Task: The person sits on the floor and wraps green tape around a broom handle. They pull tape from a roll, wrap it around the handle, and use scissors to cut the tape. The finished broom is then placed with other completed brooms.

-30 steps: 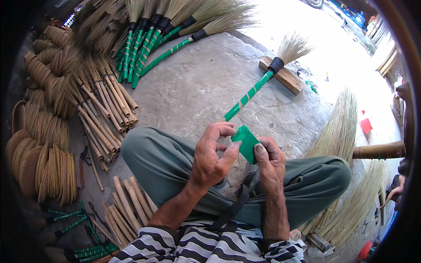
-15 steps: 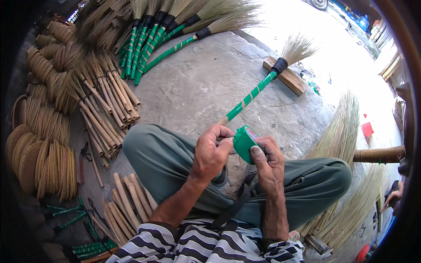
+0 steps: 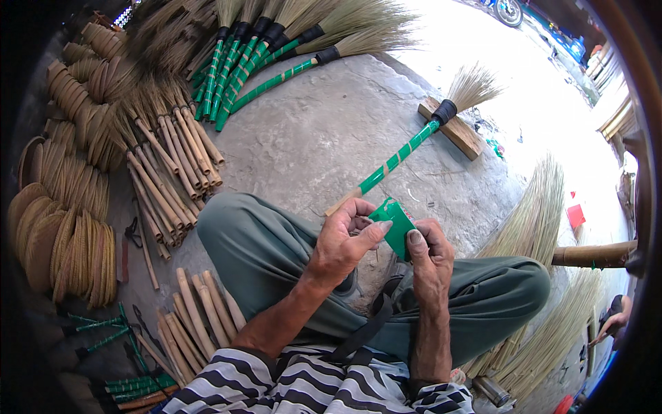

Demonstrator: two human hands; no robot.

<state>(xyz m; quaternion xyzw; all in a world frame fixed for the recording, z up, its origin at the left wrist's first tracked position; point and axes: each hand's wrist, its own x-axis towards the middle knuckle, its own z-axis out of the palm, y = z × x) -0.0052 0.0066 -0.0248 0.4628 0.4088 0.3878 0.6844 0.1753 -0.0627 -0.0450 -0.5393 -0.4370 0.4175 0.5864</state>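
At the centre of the frame, both hands, the left hand (image 3: 341,245) and right hand (image 3: 429,255), pinched a green tape roll (image 3: 396,224) beside the broom handle (image 3: 393,164), seemingly wrapping it; next likely needed pulling tape taut.

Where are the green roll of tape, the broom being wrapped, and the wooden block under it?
green roll of tape (image 3: 398,226), head view, on its flat green side between the two hands.
broom (image 3: 403,153), head view, on the green-wrapped handle.
wooden block (image 3: 460,135), head view, on its top face beside the broom's black collar.
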